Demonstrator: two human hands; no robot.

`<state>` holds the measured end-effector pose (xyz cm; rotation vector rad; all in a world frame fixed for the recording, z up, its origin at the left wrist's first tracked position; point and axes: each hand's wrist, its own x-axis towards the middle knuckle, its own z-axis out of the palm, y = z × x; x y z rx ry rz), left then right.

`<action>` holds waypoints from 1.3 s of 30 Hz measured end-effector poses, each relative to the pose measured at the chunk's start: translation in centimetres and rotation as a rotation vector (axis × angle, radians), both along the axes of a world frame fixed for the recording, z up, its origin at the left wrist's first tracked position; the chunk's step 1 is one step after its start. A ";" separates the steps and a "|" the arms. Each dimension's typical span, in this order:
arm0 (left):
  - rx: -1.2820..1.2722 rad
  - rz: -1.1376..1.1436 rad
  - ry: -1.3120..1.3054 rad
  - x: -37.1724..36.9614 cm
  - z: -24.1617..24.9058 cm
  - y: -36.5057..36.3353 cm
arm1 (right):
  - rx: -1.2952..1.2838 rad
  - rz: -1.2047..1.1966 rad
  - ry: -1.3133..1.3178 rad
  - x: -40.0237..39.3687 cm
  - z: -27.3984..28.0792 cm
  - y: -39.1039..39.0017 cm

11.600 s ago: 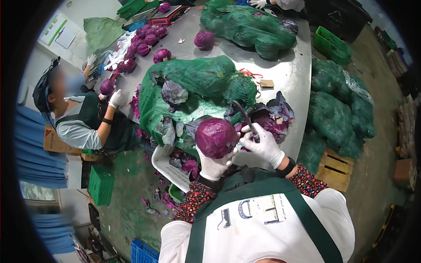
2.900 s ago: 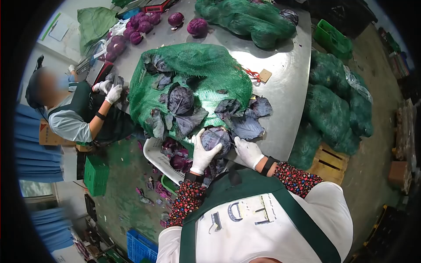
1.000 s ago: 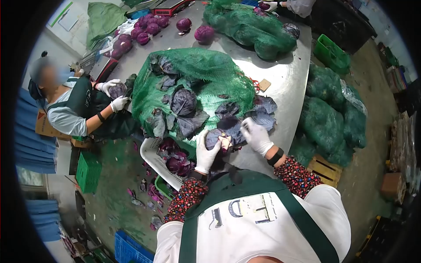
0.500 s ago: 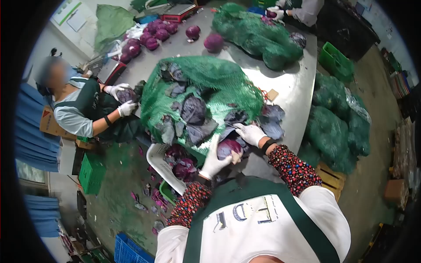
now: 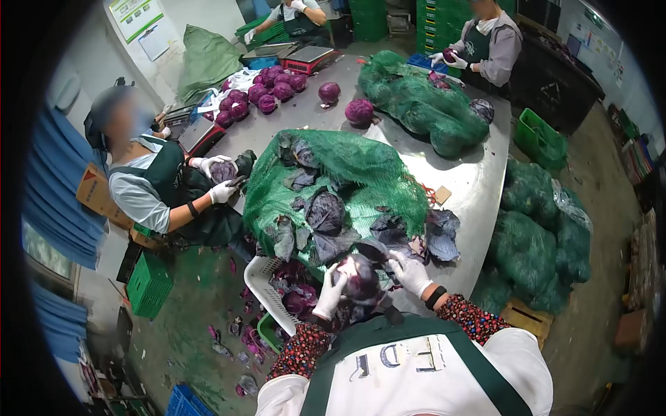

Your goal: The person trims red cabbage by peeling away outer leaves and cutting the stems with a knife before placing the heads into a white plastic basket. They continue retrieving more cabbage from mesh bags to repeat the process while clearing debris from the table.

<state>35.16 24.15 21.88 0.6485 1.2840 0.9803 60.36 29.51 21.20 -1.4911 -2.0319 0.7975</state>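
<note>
My left hand (image 5: 330, 295), in a white glove, grips a red cabbage (image 5: 362, 279) from its left side. The cabbage's pale cut stem end faces up. On the other side, my gloved right hand (image 5: 411, 274) has its fingers closed beside the cabbage, near a dark outer leaf; what they hold is hidden. Just beyond lies a green mesh sack (image 5: 374, 159), with another dark cabbage (image 5: 325, 212) and loose leaves on it. More loose leaves (image 5: 442, 236) lie on the metal table (image 5: 472, 187) to the right.
A white basket (image 5: 267, 295) of purple leaves stands at the table's near left edge. Across the table are trimmed cabbages (image 5: 267, 102) and another full mesh sack (image 5: 423, 104). Co-workers stand at the left and far sides. Stuffed sacks (image 5: 527, 243) sit right; leaf scraps litter the floor.
My view has tilted up, showing more of the far side. The cabbage has turned so its pale stem end faces up. My right hand has drawn back from the leaves on the sack.
</note>
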 end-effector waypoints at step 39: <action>0.568 -0.156 0.583 2.0 -0.8 -1.5 | -0.274 0.059 -0.215 -0.9 -2.4 2.8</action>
